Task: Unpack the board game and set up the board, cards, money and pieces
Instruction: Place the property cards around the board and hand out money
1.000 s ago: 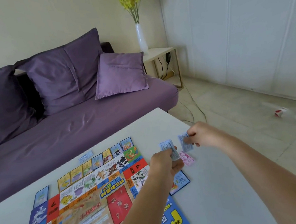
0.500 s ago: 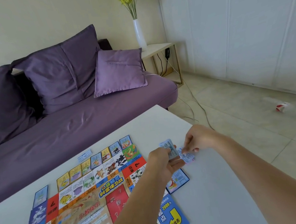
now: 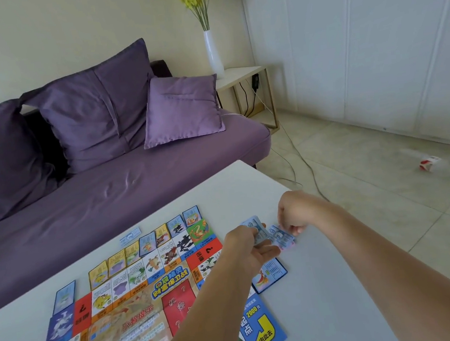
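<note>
Money step. My left hand (image 3: 246,249) grips the stack of blue notes (image 3: 254,228) with fingers curled round it, held just off the table (image 3: 339,283). It works as the feed, so the other hand only peels and places.

My right hand (image 3: 295,213) pinches a single blue note (image 3: 280,238) at its far end, fingertips pointing down. The note lies low and flat, touching or nearly touching the table, just right of the board's far right corner. A pink edge (image 3: 290,244) shows under it, so this looks like the bank pile, stacked by the board where it's reachable without covering any squares.

The board (image 3: 139,316) is unfolded flat on the table, mostly to my left. The property cards (image 3: 147,243) sit in a row along its far edge, each by its matching square, which I take to be the reason for that layout. One more card (image 3: 272,273) lies by the right edge, partly under my left wrist. A loose blue note (image 3: 129,236) sits apart beyond the card row, probably a stray that needs collecting.

No pieces in view. My guess is the board is done, the cards mostly done and the money in progress, with pieces left to do.

Risk: thin paper, so two notes may come off the stack together. Check that before letting go.
</note>
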A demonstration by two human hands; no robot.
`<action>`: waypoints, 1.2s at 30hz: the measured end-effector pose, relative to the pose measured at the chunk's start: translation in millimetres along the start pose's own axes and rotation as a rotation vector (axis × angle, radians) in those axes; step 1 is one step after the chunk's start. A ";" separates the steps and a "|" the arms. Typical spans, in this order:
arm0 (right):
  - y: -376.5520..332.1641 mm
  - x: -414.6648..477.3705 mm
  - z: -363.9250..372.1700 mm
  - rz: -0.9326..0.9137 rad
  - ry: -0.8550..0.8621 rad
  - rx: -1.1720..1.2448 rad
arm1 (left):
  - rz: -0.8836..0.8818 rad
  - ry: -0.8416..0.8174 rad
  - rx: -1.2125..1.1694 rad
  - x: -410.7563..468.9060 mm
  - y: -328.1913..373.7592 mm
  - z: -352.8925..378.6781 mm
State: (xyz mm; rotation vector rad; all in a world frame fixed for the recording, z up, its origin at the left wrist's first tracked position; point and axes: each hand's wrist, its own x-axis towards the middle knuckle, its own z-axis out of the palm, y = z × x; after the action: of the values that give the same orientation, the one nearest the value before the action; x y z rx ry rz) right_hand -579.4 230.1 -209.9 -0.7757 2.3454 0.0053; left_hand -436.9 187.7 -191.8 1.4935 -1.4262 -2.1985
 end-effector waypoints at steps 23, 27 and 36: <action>12.4 -36.9 0.0 -0.321 0.121 0.145 | -0.022 -0.101 -0.187 -13.8 -0.2 -4.9; 8.8 -58.7 -10.4 -0.386 0.301 0.274 | 0.025 -0.169 -0.201 -43.9 -6.3 -27.6; -33.6 -145.3 38.1 -0.709 0.326 0.334 | 0.177 -0.069 -0.018 -117.5 -57.4 -128.1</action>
State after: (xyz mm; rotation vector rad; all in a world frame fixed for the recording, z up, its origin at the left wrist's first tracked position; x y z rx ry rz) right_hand -450.9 287.0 -147.4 -1.4636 2.1369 -0.8457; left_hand -256.5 204.6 -165.7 1.2444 -1.4922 -2.1683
